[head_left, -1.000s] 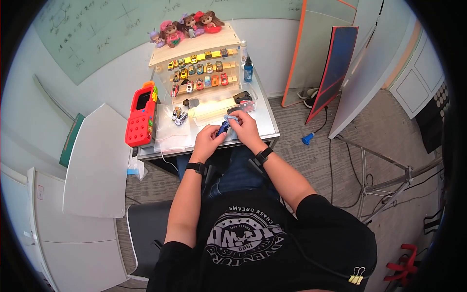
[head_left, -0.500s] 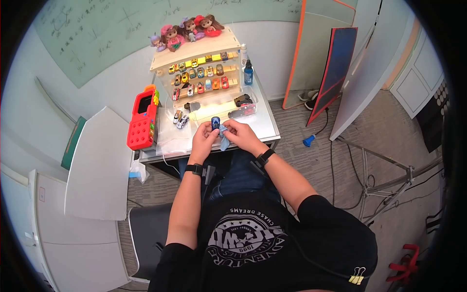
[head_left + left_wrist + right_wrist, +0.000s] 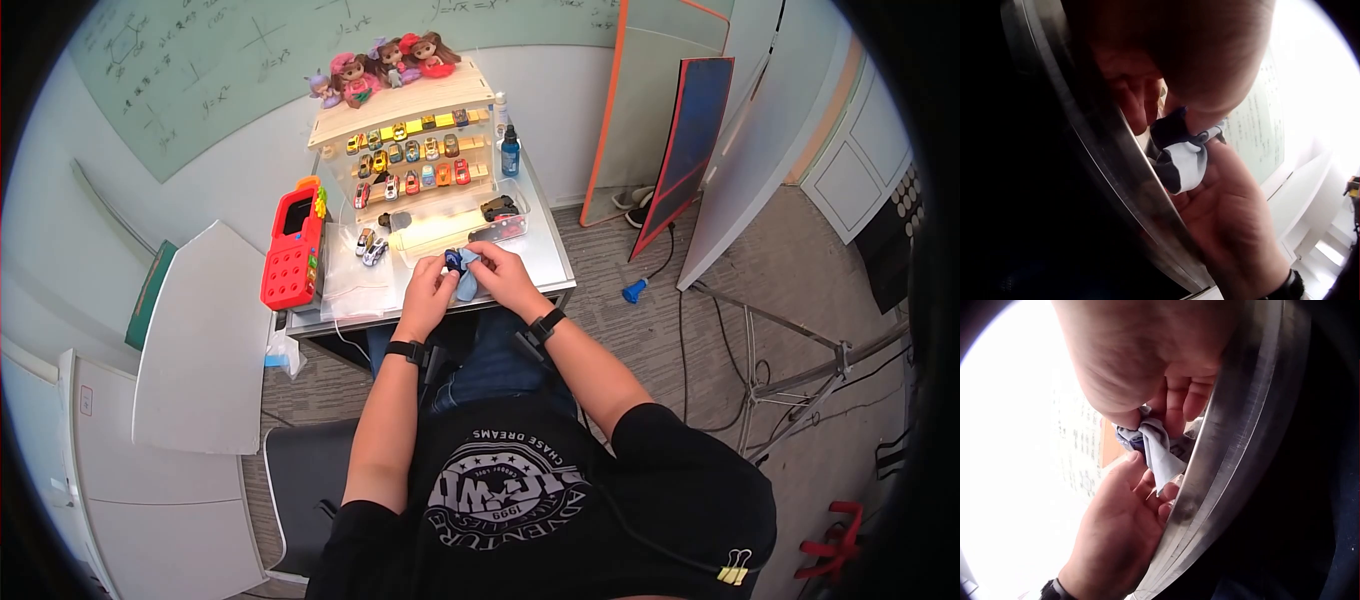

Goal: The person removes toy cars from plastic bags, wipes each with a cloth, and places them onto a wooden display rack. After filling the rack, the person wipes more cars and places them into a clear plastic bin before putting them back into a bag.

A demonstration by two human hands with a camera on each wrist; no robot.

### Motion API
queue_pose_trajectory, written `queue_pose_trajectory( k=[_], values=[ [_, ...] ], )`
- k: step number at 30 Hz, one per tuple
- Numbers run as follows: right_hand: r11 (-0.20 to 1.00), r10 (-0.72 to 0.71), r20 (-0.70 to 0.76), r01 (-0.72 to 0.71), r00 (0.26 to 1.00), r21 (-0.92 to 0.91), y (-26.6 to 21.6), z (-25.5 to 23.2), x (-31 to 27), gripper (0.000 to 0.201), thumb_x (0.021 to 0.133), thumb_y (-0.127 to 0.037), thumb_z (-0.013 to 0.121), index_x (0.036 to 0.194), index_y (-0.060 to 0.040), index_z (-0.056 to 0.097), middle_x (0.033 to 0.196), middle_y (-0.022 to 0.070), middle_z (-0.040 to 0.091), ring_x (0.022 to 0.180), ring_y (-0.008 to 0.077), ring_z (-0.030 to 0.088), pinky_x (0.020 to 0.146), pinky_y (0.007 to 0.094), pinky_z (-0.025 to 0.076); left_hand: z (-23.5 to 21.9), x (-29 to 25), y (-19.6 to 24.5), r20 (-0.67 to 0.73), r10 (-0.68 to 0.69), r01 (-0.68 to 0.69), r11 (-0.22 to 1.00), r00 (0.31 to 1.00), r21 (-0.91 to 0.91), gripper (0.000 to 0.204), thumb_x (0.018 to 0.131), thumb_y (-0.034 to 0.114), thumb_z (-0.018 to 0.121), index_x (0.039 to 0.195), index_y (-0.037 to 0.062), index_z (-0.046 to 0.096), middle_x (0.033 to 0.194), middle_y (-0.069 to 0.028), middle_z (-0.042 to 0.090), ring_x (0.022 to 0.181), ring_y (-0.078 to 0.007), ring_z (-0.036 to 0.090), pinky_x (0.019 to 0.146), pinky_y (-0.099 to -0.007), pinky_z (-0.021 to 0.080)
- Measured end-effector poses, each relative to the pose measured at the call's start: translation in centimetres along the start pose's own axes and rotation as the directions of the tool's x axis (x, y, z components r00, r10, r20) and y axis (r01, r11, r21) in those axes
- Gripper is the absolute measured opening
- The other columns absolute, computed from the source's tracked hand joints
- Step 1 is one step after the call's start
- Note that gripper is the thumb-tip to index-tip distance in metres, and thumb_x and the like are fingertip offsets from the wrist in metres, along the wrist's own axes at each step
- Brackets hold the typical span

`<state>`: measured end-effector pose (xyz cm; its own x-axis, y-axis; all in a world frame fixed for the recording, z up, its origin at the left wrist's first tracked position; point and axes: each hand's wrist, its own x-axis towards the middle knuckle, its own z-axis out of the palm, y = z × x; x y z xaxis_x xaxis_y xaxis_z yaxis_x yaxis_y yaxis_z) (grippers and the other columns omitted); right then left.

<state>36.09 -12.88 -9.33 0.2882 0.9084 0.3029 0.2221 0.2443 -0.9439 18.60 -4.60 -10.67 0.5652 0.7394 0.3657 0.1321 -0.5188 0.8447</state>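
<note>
Near the table's front edge the left hand (image 3: pixel 427 291) grips a small dark blue toy car (image 3: pixel 454 261). The right hand (image 3: pixel 506 280) pinches a light blue cloth (image 3: pixel 467 284) against the car's right side. In the left wrist view the cloth (image 3: pixel 1186 164) hangs in folds beside the blue car (image 3: pixel 1171 129), between both hands. The right wrist view shows the cloth (image 3: pixel 1160 455) bunched under the right thumb and covering much of the car.
Behind the hands stand a clear bin (image 3: pixel 513 226) and a wooden rack (image 3: pixel 403 106) with several toy cars and dolls. Two toy cars (image 3: pixel 371 247) lie on the left, near a red toy (image 3: pixel 293 248). A blue bottle (image 3: pixel 510 152) stands at the right.
Half a second ago the car stood upright in the left fingers with the cloth beside it; now it is tilted, slightly lower and to the right, with the cloth against it.
</note>
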Motion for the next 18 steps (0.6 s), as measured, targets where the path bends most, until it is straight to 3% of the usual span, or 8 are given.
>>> queue_pose_trajectory(
  k=[3,5,8,10,12,15,17,18],
  values=[
    [0.998,-0.053,0.014,0.052,0.998,0.034,0.5,0.2,0.1,0.025,0.099,-0.011,0.067,0.122,-0.0018,0.070,0.096,0.0045,0.073,0.078,0.0094,0.064,0.073,0.0272,0.054,-0.2,-0.1,0.3,-0.005,0.022,-0.022,0.999,1.000,0.033,0.044,0.098,0.015,0.068,0.138,-0.0022,0.061,0.103,-0.0101,0.062,0.081,-0.0164,0.063,0.077,-0.0299,0.053],
    [0.975,-0.199,0.003,0.198,0.980,-0.102,0.4,0.3,0.0,0.025,0.097,-0.010,0.068,0.121,-0.0040,0.073,0.102,0.0075,0.072,0.082,0.0141,0.066,0.076,0.0292,0.055,-0.2,-0.1,0.3,0.011,0.007,-0.008,0.999,1.000,0.039,0.043,0.098,0.014,0.068,0.137,-0.0021,0.062,0.102,-0.0096,0.062,0.080,-0.0151,0.062,0.076,-0.0288,0.053],
    [0.959,-0.166,0.058,0.175,0.984,-0.225,-0.5,0.1,-0.4,0.026,0.094,-0.010,0.068,0.119,-0.0059,0.074,0.105,0.0106,0.069,0.083,0.0206,0.067,0.077,0.0323,0.055,-0.1,-0.1,0.0,-0.018,-0.022,0.021,0.999,1.000,-0.050,0.043,0.094,0.009,0.072,0.135,-0.0013,0.063,0.100,-0.0069,0.065,0.077,-0.0113,0.062,0.072,-0.0267,0.053],
    [0.946,-0.194,0.064,0.204,0.979,-0.251,-0.5,0.2,-0.5,0.027,0.093,-0.010,0.068,0.119,-0.0060,0.074,0.103,0.0112,0.068,0.083,0.0225,0.067,0.077,0.0334,0.055,-0.2,-0.2,0.2,0.025,-0.159,0.161,0.974,0.987,-0.158,0.041,0.090,0.003,0.075,0.130,-0.0008,0.064,0.098,-0.0043,0.069,0.075,-0.0078,0.062,0.070,-0.0242,0.054],
    [0.932,-0.222,0.071,0.233,0.972,-0.277,-0.6,0.4,-0.5,0.027,0.093,-0.011,0.069,0.119,-0.0061,0.074,0.101,0.0118,0.067,0.082,0.0243,0.067,0.076,0.0345,0.055,0.0,-0.3,0.2,0.000,-0.156,0.154,0.971,0.988,-0.184,0.040,0.090,0.003,0.076,0.128,-0.0007,0.064,0.097,-0.0041,0.070,0.076,-0.0073,0.064,0.071,-0.0240,0.054],
    [0.932,-0.202,0.033,0.203,0.979,-0.300,-0.4,0.6,-0.3,0.026,0.093,-0.012,0.069,0.117,-0.0056,0.074,0.098,0.0125,0.067,0.082,0.0256,0.067,0.076,0.0354,0.055,0.3,-0.2,0.0,-0.034,-0.158,0.148,0.968,0.987,-0.202,0.036,0.091,0.002,0.076,0.124,-0.0009,0.064,0.100,-0.0050,0.072,0.079,-0.0072,0.066,0.074,-0.0240,0.056],
    [0.926,-0.198,-0.121,0.146,0.973,-0.349,0.3,0.8,0.1,0.024,0.093,-0.013,0.069,0.115,-0.0048,0.075,0.094,0.0125,0.067,0.080,0.0254,0.067,0.075,0.0348,0.055,0.3,-0.2,-0.2,-0.044,-0.162,0.151,0.969,0.986,-0.194,0.034,0.091,0.002,0.076,0.123,-0.0012,0.064,0.102,-0.0060,0.072,0.082,-0.0075,0.066,0.075,-0.0241,0.056],
    [0.926,-0.199,-0.121,0.146,0.973,-0.348,0.4,0.8,0.3,0.024,0.093,-0.013,0.069,0.115,-0.0048,0.075,0.094,0.0125,0.067,0.080,0.0254,0.067,0.075,0.0348,0.055,0.2,-0.2,-0.3,-0.056,-0.150,0.126,0.945,0.987,-0.301,0.034,0.092,0.002,0.076,0.123,-0.0012,0.064,0.102,-0.0058,0.072,0.082,-0.0078,0.067,0.075,-0.0242,0.056]
  ],
)
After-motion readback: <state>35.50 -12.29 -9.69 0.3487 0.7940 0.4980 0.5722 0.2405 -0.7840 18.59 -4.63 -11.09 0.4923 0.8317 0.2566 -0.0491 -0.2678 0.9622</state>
